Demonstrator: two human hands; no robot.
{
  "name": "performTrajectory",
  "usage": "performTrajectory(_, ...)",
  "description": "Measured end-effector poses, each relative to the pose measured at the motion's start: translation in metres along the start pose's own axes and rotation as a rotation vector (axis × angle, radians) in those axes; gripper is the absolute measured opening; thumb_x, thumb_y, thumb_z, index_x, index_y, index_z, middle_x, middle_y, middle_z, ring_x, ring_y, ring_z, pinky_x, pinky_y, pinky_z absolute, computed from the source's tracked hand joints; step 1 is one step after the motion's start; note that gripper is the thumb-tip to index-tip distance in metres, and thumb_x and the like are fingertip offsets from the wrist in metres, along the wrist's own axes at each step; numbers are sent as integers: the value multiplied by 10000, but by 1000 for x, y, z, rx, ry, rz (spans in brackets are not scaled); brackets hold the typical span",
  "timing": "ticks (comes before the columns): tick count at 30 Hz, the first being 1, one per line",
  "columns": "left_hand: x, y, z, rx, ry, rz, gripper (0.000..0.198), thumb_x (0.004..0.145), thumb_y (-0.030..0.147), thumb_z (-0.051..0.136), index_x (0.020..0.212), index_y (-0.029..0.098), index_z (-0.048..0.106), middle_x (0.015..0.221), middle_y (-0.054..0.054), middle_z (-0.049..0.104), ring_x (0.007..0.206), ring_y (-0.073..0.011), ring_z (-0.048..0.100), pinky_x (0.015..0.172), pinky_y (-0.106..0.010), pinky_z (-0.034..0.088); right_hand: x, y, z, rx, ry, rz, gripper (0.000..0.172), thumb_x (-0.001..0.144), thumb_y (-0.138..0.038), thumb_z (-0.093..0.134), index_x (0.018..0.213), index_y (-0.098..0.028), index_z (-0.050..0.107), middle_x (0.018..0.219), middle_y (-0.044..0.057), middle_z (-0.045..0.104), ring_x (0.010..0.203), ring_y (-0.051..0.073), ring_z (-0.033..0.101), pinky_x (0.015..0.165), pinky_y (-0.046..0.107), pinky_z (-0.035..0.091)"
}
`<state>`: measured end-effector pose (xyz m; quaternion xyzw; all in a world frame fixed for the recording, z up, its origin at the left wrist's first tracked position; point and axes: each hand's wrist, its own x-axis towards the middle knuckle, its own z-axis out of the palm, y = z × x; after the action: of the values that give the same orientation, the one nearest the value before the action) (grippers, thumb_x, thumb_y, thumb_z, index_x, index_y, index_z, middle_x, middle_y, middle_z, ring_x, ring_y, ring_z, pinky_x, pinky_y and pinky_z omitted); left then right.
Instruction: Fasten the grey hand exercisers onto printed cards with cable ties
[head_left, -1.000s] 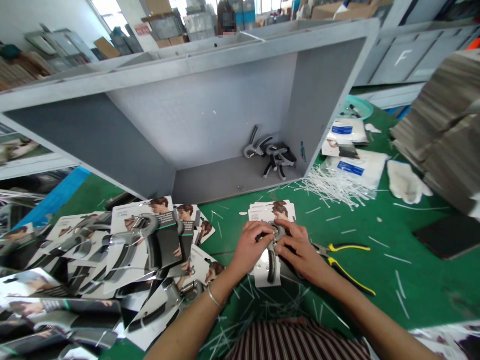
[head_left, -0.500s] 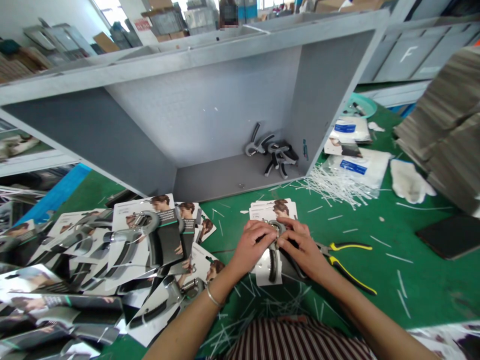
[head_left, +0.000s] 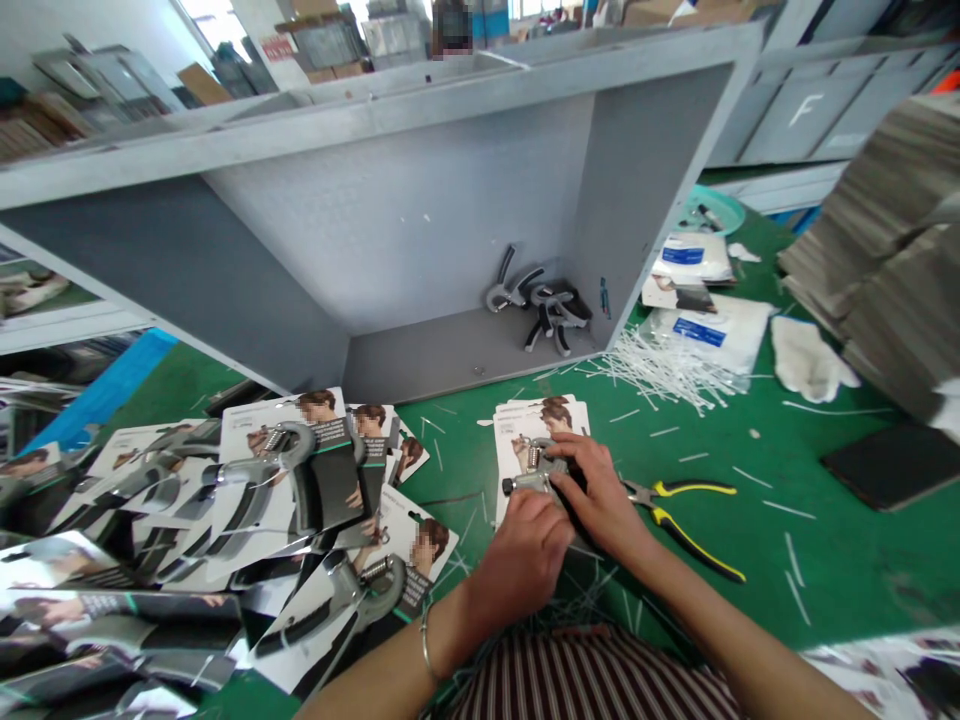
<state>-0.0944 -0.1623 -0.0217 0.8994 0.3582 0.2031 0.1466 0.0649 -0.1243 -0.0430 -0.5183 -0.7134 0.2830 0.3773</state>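
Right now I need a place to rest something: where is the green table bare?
The green table is mostly bare between the pliers and the dark slab, bar loose white strips. The carded grips crowd the left; white ties and bags crowd the area right of the grey bin.

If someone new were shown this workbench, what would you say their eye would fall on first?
Probably the big grey crate, tipped on its side at the back of the green table, a few loose hand grips in its right corner. Then the heap of carded grips at the left, and the yellow-and-black pliers lying just right of the right hand.
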Motion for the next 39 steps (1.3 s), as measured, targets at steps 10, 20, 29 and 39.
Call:
performTrajectory(10,-35,9,-19,180,196,-413,588,804,619,626,1131,136,547,1120,-163,583,1015,-332,536,884,-508,423,-23,-25,-36,-154,-161,-55,113,977,-296,501,1005,-250,601,1019,61,658,1001,254,542,904,423,405)
performTrajectory(20,-36,6,-27,145,-59,-502,98,876,231,568,934,159,599,948,-93,585,939,-278,558,877,-450,464,-40,-55,-8,-655,-401,-214,134,911,-119,532,817,-178,607,829,89,647,865,278,498,761,416,352)
performTrajectory(29,-47,-13,-44,-340,18,-442,156,950,172,526,1027,197,659,978,-38,637,965,-158,609,874,-264,456,-32,-54,-26,-105,-386,-88,109,963,-214,548,934,-209,652,904,20,675,905,209,527,823,339,393)
performTrajectory(39,-36,-12,-21,-612,239,-477,97,895,180,629,937,205,713,913,-12,686,896,-137,625,831,-233,456,-33,-42,-17,-149,-257,-53,64,913,-239,632,877,-189,613,843,27,634,886,217,517,793,333,402)
